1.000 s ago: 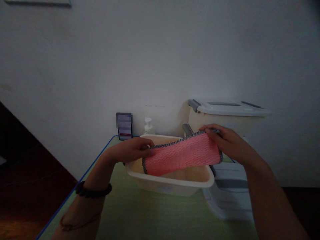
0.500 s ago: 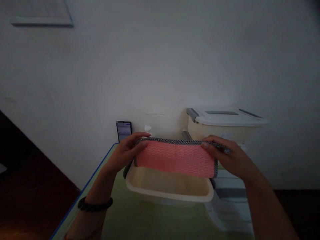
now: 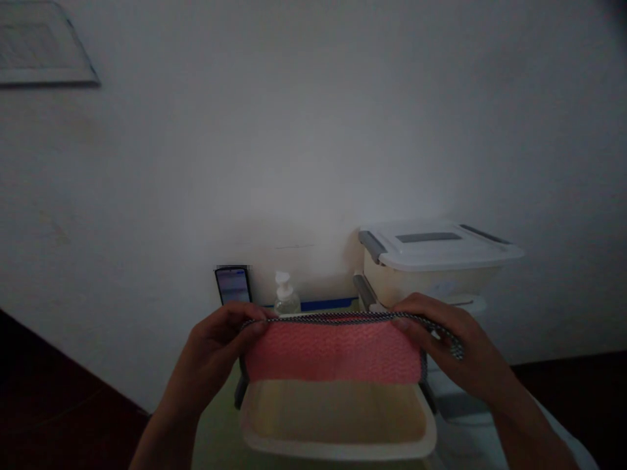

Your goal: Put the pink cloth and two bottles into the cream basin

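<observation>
A pink textured cloth point(image 3: 333, 352) with a black-and-white patterned edge is stretched between my two hands, its lower part hanging down. My left hand point(image 3: 220, 346) pinches the upper left corner between thumb and fingers. At the upper right, my right hand point(image 3: 435, 326) grips the same edge, and a bit of the trim sticks out past its fingers. Just below the cloth is an uncovered plastic box point(image 3: 337, 449) with a pale rim; the cloth hides its far side.
Behind the cloth stand a phone point(image 3: 234, 286) propped at the wall and a clear pump bottle point(image 3: 287, 300). On the right, a lidded storage box point(image 3: 435, 281) with grey latches sits on another container. A greyish lid point(image 3: 465, 431) lies beside the uncovered box.
The view has tilted up, so everything sits lower in the picture. My left hand has moved outward, and the cloth's top edge is pulled wider and straighter. The pump bottle shows more.
</observation>
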Available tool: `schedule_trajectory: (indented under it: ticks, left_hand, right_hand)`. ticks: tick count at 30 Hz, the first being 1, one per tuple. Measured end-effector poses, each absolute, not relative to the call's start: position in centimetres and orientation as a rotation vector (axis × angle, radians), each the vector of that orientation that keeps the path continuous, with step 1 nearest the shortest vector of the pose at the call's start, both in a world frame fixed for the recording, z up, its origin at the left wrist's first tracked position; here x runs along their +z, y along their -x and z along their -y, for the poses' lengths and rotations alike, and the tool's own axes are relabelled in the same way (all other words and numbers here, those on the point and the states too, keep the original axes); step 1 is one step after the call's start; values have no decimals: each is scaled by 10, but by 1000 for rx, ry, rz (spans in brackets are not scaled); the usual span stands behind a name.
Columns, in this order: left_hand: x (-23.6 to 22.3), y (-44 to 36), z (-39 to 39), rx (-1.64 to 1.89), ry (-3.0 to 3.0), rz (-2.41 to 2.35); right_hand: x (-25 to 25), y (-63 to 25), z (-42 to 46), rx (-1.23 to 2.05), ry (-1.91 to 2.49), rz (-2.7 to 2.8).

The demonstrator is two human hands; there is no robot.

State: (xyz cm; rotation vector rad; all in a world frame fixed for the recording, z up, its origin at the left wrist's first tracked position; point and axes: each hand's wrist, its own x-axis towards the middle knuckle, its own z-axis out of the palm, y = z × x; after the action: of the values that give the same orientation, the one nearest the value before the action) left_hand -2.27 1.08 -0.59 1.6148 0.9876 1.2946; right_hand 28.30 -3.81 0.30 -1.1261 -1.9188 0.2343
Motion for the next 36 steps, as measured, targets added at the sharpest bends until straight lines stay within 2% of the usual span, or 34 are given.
schedule_trajectory:
  ticks: [7, 12, 20, 25, 36]
  left_hand:
    - [-10, 35, -12, 1169, -1693, -864]
    - [-9, 29, -9, 1183, -1714, -809]
    - [7, -5, 13, 1462, -1435, -935]
    - [9, -22, 23, 1527, -1403, -832]
    - [4, -34, 33, 1399, -1624, -752]
  right_hand:
    - [12, -282, 45, 246, 1054, 1953]
    - [13, -292, 47, 390, 1081, 2043]
    - [15, -310, 51, 574, 1306, 2054]
    - [10, -311, 51, 671, 1465, 2075]
    - [-2, -317, 51, 558, 1590, 2104]
